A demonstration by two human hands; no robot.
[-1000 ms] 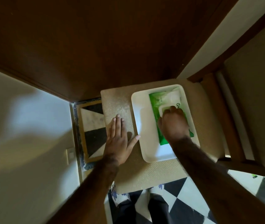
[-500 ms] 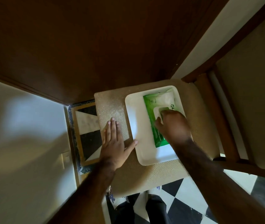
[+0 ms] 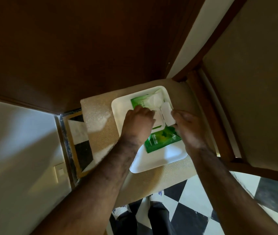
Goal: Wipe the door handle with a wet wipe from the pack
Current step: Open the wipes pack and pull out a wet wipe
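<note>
i see both hands down over the flat green plastic pack of wet wipes (image 3: 162, 139), which lies in the shallow white rectangular tray (image 3: 118, 107) on the beige woven seat of a wooden chair (image 3: 99, 119). my left hand (image 3: 139, 123) is curled, knuckles up, pressing on the middle of the pack; its fingertips are hidden under the hand, so i cannot tell whether they pinch anything. my right hand (image 3: 188, 130) sits at the pack's right edge, fingers bent, their tips touching the white hinged plastic lid (image 3: 168, 113), which stands flipped up and open toward the right. a bit of white wipe or liner shows at the pack's far end, too crumpled to tell which. the dark brown wooden door (image 3: 84, 48) fills the top of the view just beyond the chair; its handle is out of view. below, a black and white chequered floor (image 3: 185, 206).
</note>
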